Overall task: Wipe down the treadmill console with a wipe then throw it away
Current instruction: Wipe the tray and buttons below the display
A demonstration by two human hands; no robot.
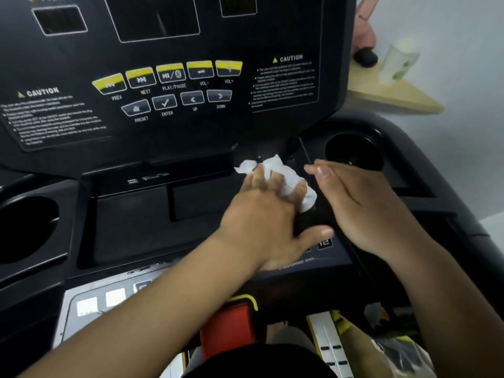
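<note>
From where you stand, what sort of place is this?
Probably a home workout corner or small gym. You face a treadmill console with PLAY/PAUSE and VOL buttons, a cup holder and a red stop button; the left hand presses a wipe on it.

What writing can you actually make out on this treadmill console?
"PREV", "NEXT", "PLAY/PAUSE", "VOL-", "VOL+": under the yellow buttons.
"PRESET", "ENTER", "UP", "DOWN": under the grey buttons.
"CAUTION": heads the left warning panel and the right warning panel; their small print is too blurred.
"12": key by the left hand.
Top-left word: cut off.
</note>
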